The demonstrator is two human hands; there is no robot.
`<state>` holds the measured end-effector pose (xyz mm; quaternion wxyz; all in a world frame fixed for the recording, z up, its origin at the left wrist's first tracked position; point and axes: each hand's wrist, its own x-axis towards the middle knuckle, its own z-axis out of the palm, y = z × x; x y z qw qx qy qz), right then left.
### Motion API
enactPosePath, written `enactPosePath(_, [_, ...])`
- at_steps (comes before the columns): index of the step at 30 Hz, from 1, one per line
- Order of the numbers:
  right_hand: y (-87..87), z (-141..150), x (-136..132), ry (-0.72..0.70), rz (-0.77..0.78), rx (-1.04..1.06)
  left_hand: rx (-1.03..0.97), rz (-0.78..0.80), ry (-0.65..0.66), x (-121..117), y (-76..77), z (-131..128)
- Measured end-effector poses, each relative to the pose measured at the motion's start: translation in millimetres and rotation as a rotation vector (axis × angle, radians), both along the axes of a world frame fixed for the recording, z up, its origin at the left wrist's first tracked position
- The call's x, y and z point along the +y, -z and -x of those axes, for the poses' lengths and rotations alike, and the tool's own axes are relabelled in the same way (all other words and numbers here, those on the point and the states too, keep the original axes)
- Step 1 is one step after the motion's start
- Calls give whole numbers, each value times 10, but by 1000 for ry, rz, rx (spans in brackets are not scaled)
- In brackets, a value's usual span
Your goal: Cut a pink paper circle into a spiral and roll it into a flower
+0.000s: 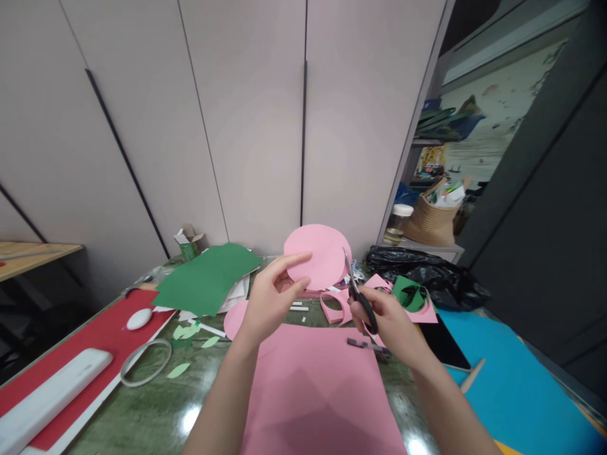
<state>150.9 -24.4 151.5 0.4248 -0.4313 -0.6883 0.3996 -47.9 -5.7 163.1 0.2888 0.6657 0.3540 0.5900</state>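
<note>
A round piece of pink paper (318, 253) is held up above the table, pinched at its left edge by the thumb and fingers of my left hand (275, 291). My right hand (386, 316) grips a pair of black-handled scissors (363, 303). Their blades point up and lie along the circle's right edge; I cannot tell whether they touch it. Below both hands lies a large pink sheet (317, 385), with a dark pen (365, 345) near its top right corner. Another pink circle (235, 319) rests partly behind my left wrist.
Pink paper scraps (336, 306) and a green scrap (408, 294) lie behind my right hand. Green paper (208, 278), leaf cutouts (179, 371), a tape ring (146, 363) and a white bar-shaped device (57, 395) on red sheets are left. A blue sheet (516, 385) and black plastic bag (427, 278) are right.
</note>
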Motion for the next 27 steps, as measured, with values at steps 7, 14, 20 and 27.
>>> enactPosePath(7, [23,8,23,18,-19,7,35,-29,-18,-1,23,-54])
enactPosePath(14, [2,10,12,10,-18,45,14,-16,-104,0,56,-198])
enactPosePath(20, [-4,-23,10,-15,-28,53,-10,25,-16,-14,25,-174])
enactPosePath(27, [-35,-38,-8,-10,-18,41,40,-23,20,10,45,-107])
